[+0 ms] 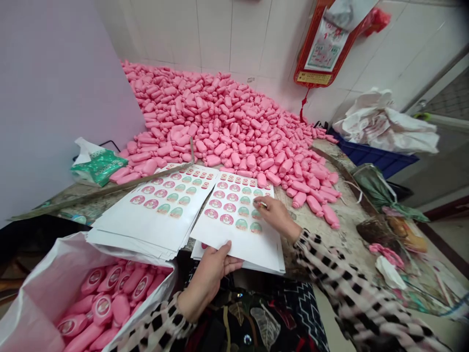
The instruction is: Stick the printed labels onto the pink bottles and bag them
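Two stacks of white sticker sheets lie side by side on the worktable. The right sticker sheet [252, 249] carries rows of oval pink and green labels, with small red ones along its far edge. My left hand [214, 266] grips its near edge, thumb on top. Over the green labels on its right side, my right hand [274, 212] is closed in a pinch; a small yellowish thing shows at the fingertips, too small to name. The left stack of sticker sheets [135, 225] is slightly fanned. No hand touches it.
A big heap of pink bottle-shaped pieces [220, 117] covers the back of the table [351, 244]. At lower left, a white sack [40, 293] holds labelled pink pieces. A metal strip [106, 190] crosses the left side. A blue crate [373, 154] stands at right.
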Tool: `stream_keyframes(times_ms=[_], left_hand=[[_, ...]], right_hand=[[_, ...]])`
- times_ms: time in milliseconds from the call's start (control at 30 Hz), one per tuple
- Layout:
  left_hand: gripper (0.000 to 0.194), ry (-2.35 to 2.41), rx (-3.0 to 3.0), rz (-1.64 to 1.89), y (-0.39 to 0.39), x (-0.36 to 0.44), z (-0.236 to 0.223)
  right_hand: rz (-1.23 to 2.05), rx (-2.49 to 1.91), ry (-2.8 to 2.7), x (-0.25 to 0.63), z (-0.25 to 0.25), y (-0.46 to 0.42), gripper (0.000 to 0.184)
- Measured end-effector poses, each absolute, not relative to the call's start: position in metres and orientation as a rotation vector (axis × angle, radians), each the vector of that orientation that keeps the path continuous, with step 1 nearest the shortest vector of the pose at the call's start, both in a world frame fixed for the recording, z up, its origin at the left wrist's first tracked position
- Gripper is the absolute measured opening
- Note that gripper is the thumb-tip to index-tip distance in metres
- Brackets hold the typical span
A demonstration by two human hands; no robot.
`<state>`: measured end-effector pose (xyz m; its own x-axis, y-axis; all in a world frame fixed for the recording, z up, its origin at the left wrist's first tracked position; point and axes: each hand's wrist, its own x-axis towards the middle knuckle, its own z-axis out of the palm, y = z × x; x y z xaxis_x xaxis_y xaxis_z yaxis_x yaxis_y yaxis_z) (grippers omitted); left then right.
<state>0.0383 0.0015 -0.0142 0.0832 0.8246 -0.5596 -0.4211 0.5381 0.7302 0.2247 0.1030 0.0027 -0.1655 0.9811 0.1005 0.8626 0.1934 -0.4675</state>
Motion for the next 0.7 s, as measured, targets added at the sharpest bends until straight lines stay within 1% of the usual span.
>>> stream_keyframes(times_ms=[100, 267, 500, 700], left_hand=[[0.032, 1.105, 0.41, 1.039, 0.003, 0.041, -0.011], [0.027, 1.091, 0.38, 1.084, 0.007, 0.033, -0.001], [0.02, 1.142, 0.329, 1.15, -0.004, -0.012, 0.012], [0.032, 1.271, 0.263, 1.305, -0.016, -0.07, 0.018]], right_hand=[[0.235, -1.85, -2.071, 0.228, 0.006, 0.144, 0.04], [0.024, -2.053, -2.189, 0.224, -0.008, 0.18, 0.045], [-0.013, -2.102, -2.209, 0.23, -0.02, 0.19, 0.046], [0.006, -2.078, -2.264, 0.237, -0.014, 0.191, 0.045]])
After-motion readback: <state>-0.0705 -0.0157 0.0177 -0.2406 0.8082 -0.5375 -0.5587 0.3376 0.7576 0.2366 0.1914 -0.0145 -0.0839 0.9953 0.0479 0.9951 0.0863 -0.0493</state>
